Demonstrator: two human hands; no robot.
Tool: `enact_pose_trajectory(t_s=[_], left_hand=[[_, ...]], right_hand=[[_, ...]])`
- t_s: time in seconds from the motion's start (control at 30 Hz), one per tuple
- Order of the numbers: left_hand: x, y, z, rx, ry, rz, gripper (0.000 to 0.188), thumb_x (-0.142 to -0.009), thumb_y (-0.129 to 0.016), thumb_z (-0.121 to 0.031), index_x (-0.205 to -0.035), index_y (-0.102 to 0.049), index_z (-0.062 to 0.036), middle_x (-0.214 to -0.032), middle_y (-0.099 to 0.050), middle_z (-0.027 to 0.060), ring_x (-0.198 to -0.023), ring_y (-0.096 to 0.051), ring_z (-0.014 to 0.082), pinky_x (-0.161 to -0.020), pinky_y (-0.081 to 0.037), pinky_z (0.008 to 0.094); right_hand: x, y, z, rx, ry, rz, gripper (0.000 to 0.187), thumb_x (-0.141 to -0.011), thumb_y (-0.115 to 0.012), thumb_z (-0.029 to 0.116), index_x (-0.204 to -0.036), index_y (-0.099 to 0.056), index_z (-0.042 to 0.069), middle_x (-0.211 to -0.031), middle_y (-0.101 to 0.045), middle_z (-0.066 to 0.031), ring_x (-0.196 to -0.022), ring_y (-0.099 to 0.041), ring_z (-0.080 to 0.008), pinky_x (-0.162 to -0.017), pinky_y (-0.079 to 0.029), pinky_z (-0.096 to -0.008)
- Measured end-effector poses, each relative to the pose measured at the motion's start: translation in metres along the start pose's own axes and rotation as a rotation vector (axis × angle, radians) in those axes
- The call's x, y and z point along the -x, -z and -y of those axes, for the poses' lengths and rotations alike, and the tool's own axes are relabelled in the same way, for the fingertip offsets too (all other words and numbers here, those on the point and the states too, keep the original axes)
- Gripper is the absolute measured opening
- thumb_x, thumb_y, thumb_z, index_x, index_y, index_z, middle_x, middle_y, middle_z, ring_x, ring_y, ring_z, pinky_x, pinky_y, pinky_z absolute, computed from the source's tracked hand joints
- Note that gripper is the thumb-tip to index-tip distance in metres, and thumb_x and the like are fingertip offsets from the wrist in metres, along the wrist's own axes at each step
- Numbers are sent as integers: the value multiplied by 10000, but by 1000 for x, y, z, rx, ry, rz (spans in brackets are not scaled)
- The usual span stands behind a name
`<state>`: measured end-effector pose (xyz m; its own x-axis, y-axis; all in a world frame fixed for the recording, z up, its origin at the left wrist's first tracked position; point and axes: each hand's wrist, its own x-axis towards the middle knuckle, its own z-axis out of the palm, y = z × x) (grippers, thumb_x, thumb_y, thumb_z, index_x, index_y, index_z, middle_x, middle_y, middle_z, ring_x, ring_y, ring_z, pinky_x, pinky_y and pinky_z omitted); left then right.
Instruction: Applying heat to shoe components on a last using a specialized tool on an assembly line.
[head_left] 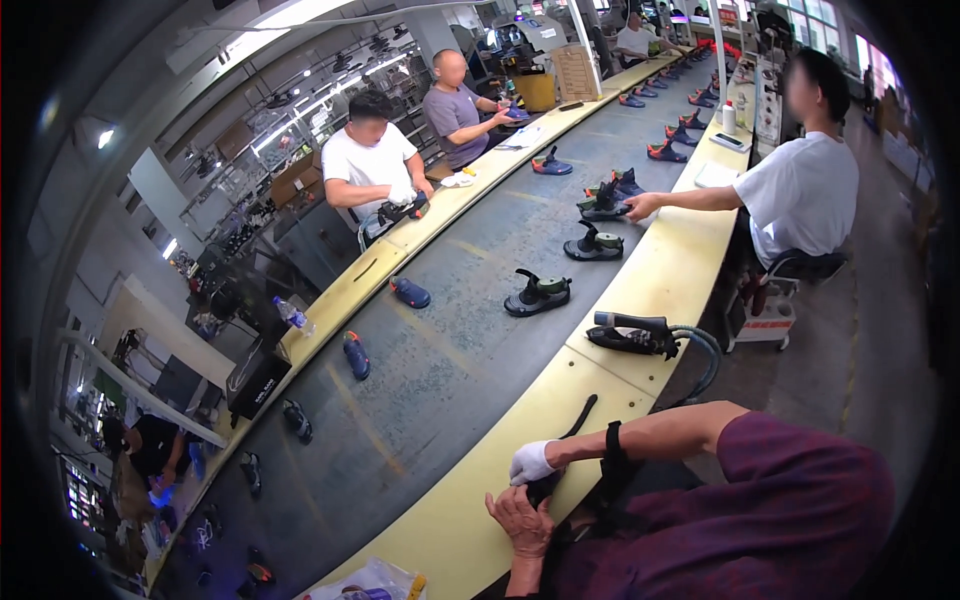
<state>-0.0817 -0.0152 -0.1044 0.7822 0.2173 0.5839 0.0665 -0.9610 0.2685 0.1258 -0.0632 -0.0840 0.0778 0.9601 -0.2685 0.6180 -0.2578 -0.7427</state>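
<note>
Touching dark item (543, 489): left grip (522, 518), right grip (532, 462), can't tell closure; black box (258, 386) lettered.

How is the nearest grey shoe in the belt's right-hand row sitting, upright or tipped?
Upright: the grey shoe rests sole-down on the belt, its opening facing up and a flap sticking up.

White lettering runs in 1 short row along the front of the black box (258, 387) at the far-side bench on the left. Pale marks, too small to make out, show on the red band of the white bin (765, 325) below the chair (806, 265) at the right. The papers (521, 137) on the far bench (370, 268) are also too small to read. The clear bottle (291, 314) has a bluish label, its wording blurred.
</note>
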Motion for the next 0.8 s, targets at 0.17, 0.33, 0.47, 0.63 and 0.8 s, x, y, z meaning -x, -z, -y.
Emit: enact_pose_trajectory(t_s=[0.17, 0.33, 0.47, 0.63, 0.8], left_hand=[[7, -5, 1, 72, 35, -15, 623, -860, -850, -319, -1313, -547, -18, -1175, -564, 169, -1193, -556, 363, -1219, -302, 694], [4, -1, -6, 46, 56, -6, 636, -897, -823, -363, -1331, -519, -10, -1183, -565, 183, -1189, -554, 386, -1214, -299, 694], [-1, 1, -12, 66, 61, 2, 651, -875, -847, -318, -1335, -511, -3, -1215, -560, 222, -1184, -537, 421, -1174, -347, 665], [-3, 1, -15, 223, 285, 95, 667, -844, -869, -263, -1339, -523, 18, -1221, -588, 251, -1159, -568, 448, -1060, -434, 574], [-32, 13, -15, 110, 272, 323, 624, -815, -878, -281, -1294, -594, 2, -1163, -631, 217, -1131, -612, 433, -997, -481, 537]], right_hand=[[-22, 2, -9, -26, -18, 124, 374, -953, -671, 402, -1015, -805, 59, -924, -780, -183, -859, -739, -313, -793, -557, -458], [-34, 0, -9, 27, 2, 227, 390, -936, -688, 427, -1005, -809, 62, -912, -776, -194, -824, -735, -335, -768, -554, -474], [-30, -6, -8, 139, 93, 126, 370, -950, -674, 418, -1021, -816, 84, -933, -774, -211, -838, -741, -384, -766, -563, -500], [-17, -29, 2, 238, -224, -269, 316, -991, -643, 393, -999, -793, 114, -927, -766, -215, -853, -745, -431, -749, -579, -541], [11, -44, -21, 0, -74, -659, 262, -1006, -642, 369, -1104, -757, 156, -868, -736, -235, -837, -719, -468, -756, -577, -544]])
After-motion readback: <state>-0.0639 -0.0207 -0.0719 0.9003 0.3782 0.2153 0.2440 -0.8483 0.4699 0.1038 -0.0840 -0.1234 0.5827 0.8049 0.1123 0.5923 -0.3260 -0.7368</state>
